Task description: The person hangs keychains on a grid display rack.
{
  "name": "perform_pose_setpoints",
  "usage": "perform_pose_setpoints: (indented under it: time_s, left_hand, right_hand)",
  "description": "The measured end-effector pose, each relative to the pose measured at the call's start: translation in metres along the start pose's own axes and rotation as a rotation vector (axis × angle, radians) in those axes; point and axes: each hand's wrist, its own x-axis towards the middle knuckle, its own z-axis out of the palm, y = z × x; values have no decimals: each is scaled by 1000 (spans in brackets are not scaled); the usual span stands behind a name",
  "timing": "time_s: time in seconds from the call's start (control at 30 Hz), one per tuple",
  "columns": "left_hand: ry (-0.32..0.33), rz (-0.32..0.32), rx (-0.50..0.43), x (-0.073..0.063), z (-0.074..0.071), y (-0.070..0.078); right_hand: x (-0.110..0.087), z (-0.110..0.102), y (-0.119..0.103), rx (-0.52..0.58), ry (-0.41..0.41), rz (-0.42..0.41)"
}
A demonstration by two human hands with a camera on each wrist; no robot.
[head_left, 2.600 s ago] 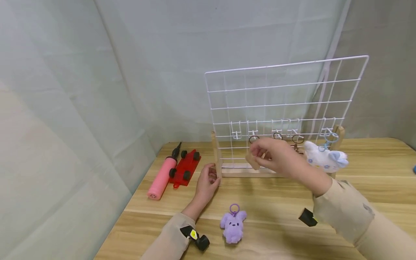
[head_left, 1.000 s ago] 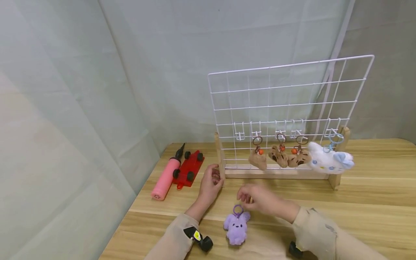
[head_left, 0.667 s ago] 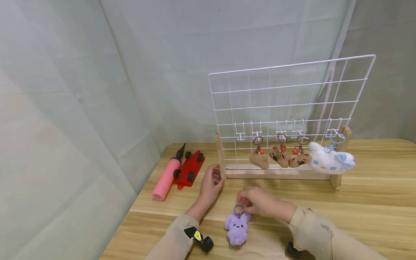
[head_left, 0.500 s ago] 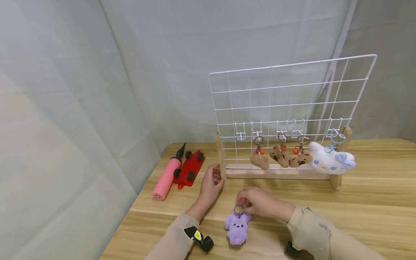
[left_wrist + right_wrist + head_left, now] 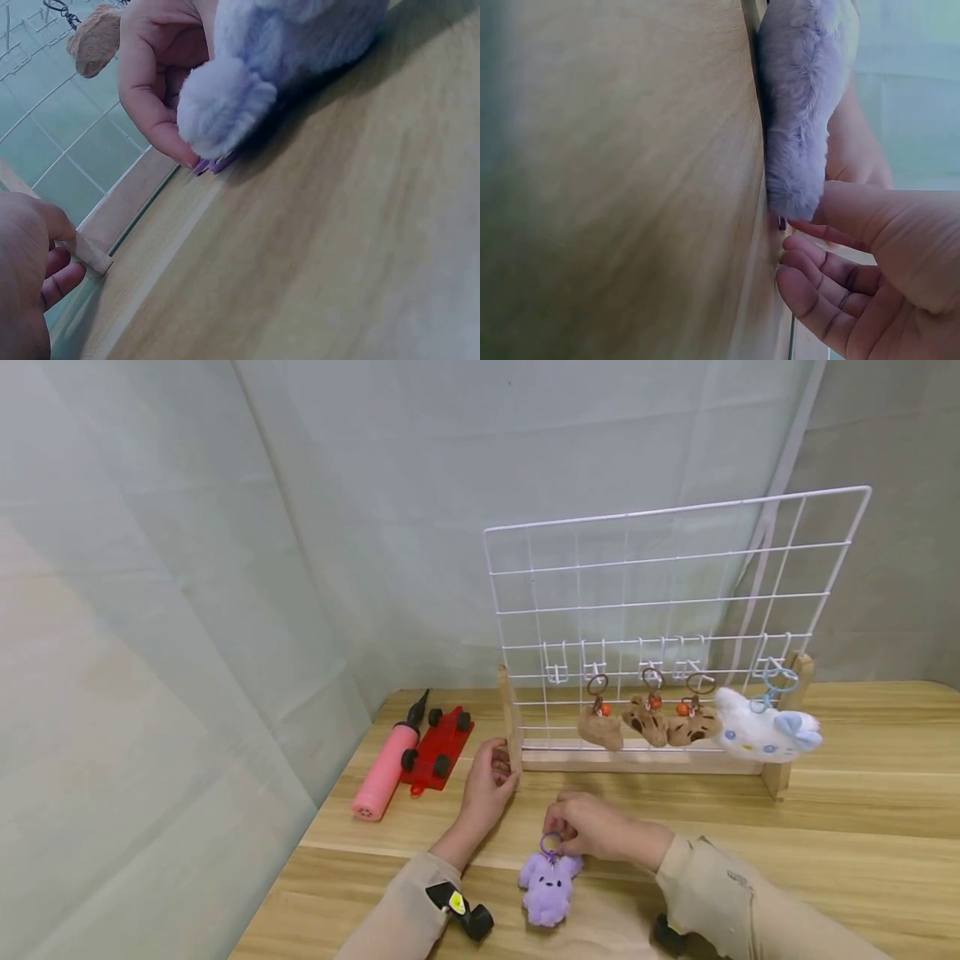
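Observation:
A purple plush keychain (image 5: 548, 890) lies face up on the wooden table. My right hand (image 5: 596, 831) pinches its purple ring (image 5: 551, 842), thumb and fingertips low at the tabletop. In the left wrist view, the plush's fuzzy ear (image 5: 225, 109) partly covers that ring. My left hand (image 5: 483, 789) grips the left wooden foot (image 5: 511, 720) of a white wire grid rack (image 5: 667, 582), fingers curled round it. Three brown plush keychains, the leftmost (image 5: 600, 728) plain and the others spotted, hang from its hooks. At the right end hangs a white plush cat-like keychain (image 5: 767, 727) with a blue bow.
Left of my left hand lie a pink hand pump (image 5: 381, 777) with a black nozzle and a red wheeled toy car (image 5: 437, 750). The leftmost hook (image 5: 556, 672) on the grid bears no keychain. Pale curtains (image 5: 390, 527) stand behind the table.
My right hand has come down from the leftmost brown keychain, which now hangs on its hook, to the purple keychain's ring. The purple keychain has shifted slightly. My left hand stays at the rack's foot.

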Motion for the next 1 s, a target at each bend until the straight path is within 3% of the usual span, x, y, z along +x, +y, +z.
perform_pose_setpoints:
  time_s: [0.43,0.73,1.0]
  left_hand:
    - [-2,2,3,0,0,-1]
    - [-3,19,17,0,-1,0]
    - [-7,-4,10,0,0,0]
  right_hand:
    - [4,1,3,41,-14,9]
    - [5,1,4,147,-41,48]
    - [5,2,3,221,-45,77]
